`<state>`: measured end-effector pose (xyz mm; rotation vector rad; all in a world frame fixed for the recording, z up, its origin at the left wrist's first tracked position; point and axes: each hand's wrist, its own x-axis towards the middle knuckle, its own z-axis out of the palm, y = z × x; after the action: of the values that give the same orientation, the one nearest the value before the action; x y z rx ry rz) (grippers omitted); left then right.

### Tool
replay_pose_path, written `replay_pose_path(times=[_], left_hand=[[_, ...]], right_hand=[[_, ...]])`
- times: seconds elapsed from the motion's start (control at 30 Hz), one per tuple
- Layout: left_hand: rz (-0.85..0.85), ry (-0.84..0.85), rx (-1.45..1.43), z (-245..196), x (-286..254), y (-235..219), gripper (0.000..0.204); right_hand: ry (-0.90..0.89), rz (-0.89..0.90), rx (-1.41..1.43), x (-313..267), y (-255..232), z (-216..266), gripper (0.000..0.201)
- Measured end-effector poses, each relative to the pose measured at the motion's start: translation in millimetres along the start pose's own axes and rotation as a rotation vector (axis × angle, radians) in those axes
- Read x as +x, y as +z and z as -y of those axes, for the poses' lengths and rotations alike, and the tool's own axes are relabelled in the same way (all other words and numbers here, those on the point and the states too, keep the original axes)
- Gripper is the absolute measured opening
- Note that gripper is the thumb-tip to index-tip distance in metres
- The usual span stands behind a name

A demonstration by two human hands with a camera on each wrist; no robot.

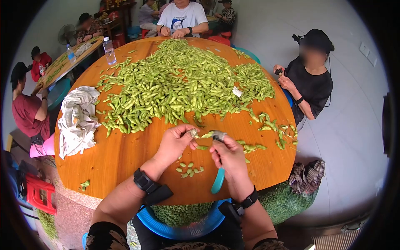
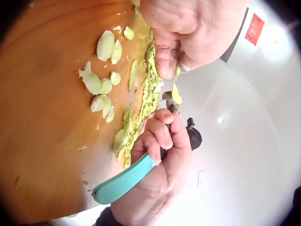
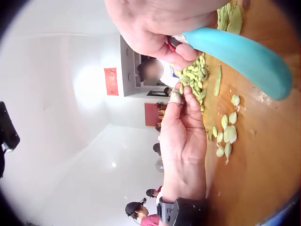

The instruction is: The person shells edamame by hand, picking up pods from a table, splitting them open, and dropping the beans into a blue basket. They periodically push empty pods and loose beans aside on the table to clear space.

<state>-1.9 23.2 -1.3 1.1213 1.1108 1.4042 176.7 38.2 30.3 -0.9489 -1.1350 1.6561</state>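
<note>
A crumpled cloth lies leftmost on the counter. The left hand pinches a broad bean pod by one end, above shelled beans; I'd guess it's light, soft, easily bruised, best taken there. The right hand's fingers grip a teal-handled tool; loose pods clutter beyond.

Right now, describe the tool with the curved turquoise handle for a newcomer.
Start at the large brown wooden table. Above its near side, the person's right hand grips the tool. Its curved turquoise handle stands out from the small pale green beans nearby.
</note>
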Motion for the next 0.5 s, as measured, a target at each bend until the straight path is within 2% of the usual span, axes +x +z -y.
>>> replay_pose_path(times=[0.07,0.13,0.3,0.37,0.43,0.5], left_hand=[[0.007,0.009,-0.055,3,1,0,0.017],[0.024,0.013,-0.111,5,1,1,0.017],[0.098,-0.056,0.001,0,-2,1,0.016],[0.078,-0.030,0.024,3,-1,-1,0.016],[0.067,-0.004,0.042,2,-2,3,0.016],[0.051,0.077,0.203,-3,-9,12,0.017]], right_hand=[[0.023,-0.011,-0.010,2,-5,1,0.016],[0.034,0.001,-0.139,-1,-5,6,0.015],[-0.059,-0.064,-0.171,-6,-12,18,0.008],[-0.082,-0.090,-0.184,-7,-15,17,0.008],[-0.043,-0.013,-0.267,-9,-14,12,0.006],[-0.021,0.036,-0.318,-11,-7,11,0.009]])
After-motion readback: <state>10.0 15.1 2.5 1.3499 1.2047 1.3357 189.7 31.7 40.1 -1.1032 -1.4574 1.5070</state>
